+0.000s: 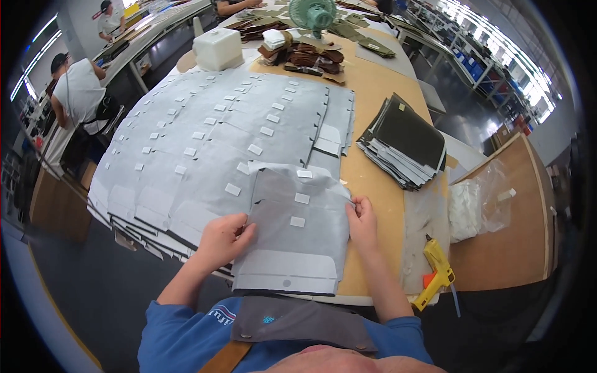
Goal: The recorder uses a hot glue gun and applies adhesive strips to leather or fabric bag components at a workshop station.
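A grey fabric panel (292, 239) lies in front of me at the table's near edge, with a few small white rectangular patches down its middle and a paler curved pocket-like band at its near end. My left hand (226, 239) pinches its left edge, fingers curled. At its right edge, my right hand (362, 222) grips it between thumb and fingers. The panel's far end is wrinkled and slightly raised. Rows of similar grey panels (205, 133) with white patches overlap in layers to the left and beyond.
Right of the panels sits a stack of dark green pieces (404, 137). A yellow glue gun (437, 273) lies at the near right, by a clear plastic bag (476, 202). Farther back are a white container (217, 48), brown bundles (314, 57) and a green fan (313, 13). Other people work at left.
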The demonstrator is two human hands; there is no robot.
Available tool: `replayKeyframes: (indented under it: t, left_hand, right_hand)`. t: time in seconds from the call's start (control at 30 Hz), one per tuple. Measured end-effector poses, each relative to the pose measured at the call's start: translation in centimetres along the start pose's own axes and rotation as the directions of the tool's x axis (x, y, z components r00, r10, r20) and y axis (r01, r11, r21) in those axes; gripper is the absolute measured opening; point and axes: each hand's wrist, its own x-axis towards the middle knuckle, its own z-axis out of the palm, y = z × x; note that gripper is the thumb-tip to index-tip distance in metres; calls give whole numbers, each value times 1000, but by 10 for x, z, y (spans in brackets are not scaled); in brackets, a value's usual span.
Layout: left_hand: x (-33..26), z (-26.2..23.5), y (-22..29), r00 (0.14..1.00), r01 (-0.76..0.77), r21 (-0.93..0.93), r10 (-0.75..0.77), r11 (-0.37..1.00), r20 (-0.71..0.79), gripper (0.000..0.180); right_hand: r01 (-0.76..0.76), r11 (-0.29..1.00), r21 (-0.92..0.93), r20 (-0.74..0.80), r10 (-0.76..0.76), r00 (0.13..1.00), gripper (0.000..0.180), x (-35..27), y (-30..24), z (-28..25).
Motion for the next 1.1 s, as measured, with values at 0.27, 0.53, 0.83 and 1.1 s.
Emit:
replayKeyframes:
  t: [0.27,0.53,0.83,1.1]
  left_hand:
    - [93,-13,-14,999,31,-86,-29,996,23,32]
    - [308,3,-42,997,-67,-191,58,979,-52,38]
    - [444,66,-82,981,132,309,-169,942,99,39]
    - [458,74,-96,963,173,260,-218,950,160,37]
  right_hand:
    - [168,984,54,-128,-160,979,29,57,-24,6]
    - [368,866,-339,-308,-471,826,51,224,-91,16]
    - [-92,772,-629,-273,-109,956,58,353,-24,25]
    - [-205,864,-460,-332,47,942,55,360,-23,25]
